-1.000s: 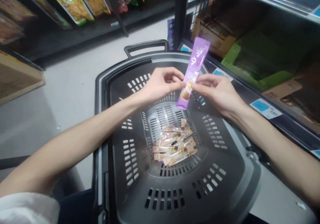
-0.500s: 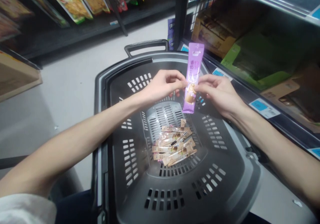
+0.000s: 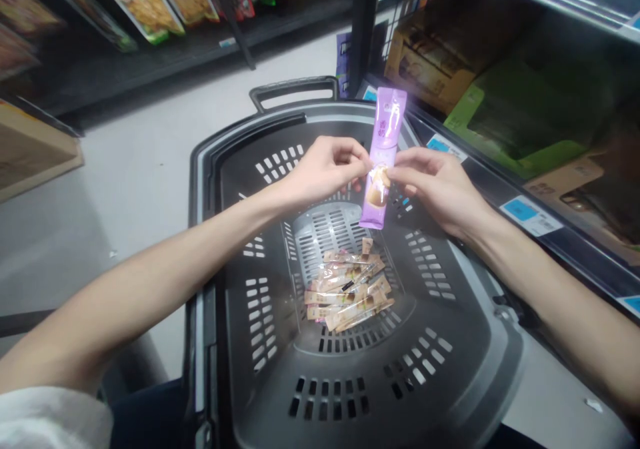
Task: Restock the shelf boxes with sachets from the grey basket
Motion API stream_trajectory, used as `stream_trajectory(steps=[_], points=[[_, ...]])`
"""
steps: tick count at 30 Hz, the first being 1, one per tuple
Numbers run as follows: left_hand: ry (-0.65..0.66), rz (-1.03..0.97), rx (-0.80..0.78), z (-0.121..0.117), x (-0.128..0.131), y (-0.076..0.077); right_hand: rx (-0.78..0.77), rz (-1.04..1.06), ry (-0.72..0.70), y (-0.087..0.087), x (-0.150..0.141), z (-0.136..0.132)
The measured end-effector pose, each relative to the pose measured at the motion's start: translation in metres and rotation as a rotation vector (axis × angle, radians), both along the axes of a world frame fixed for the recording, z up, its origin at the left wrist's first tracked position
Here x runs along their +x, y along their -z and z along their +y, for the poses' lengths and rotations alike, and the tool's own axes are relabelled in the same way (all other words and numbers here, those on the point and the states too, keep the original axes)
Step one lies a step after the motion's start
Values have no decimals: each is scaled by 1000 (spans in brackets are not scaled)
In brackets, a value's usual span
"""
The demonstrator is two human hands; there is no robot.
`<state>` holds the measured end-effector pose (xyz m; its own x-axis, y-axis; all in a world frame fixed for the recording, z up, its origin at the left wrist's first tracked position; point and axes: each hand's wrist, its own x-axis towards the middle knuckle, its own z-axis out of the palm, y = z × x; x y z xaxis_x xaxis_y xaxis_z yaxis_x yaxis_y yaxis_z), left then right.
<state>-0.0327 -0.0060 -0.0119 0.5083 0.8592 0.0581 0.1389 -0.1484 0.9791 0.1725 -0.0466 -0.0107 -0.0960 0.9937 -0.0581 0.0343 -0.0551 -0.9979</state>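
Between my two hands a purple stick packet [image 3: 383, 159] with Chinese lettering and a drink picture stands nearly upright over a black shopping basket [image 3: 350, 389]. My left hand [image 3: 340, 162] is closed and pinches its left edge. On the opposite edge, the thumb and fingers of my right hand [image 3: 435, 182] are closed on it too. Beneath, on the basket's slotted bottom, lies a loose pile of beige stick packets [image 3: 350, 289] in shiny wrapping. A little pink or purple shows under that pile.
Shelves with boxes [image 3: 425, 69] and blue-and-white price tags [image 3: 530, 215] run close along the right. Bagged snacks [image 3: 145, 2] fill a shelf at the upper left. The basket's handle [image 3: 295, 92] sticks out at its far end. A cardboard box [image 3: 37, 149] stands at left.
The purple packet has tilted slightly, its lower end shifting a little to the left. Both hands keep their pinch on it. The pile in the basket is unchanged.
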Motion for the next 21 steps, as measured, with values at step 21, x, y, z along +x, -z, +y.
stream_trajectory(steps=[21], points=[[80,3,171,-3,5,3,1,14,49,-2,0,-2]])
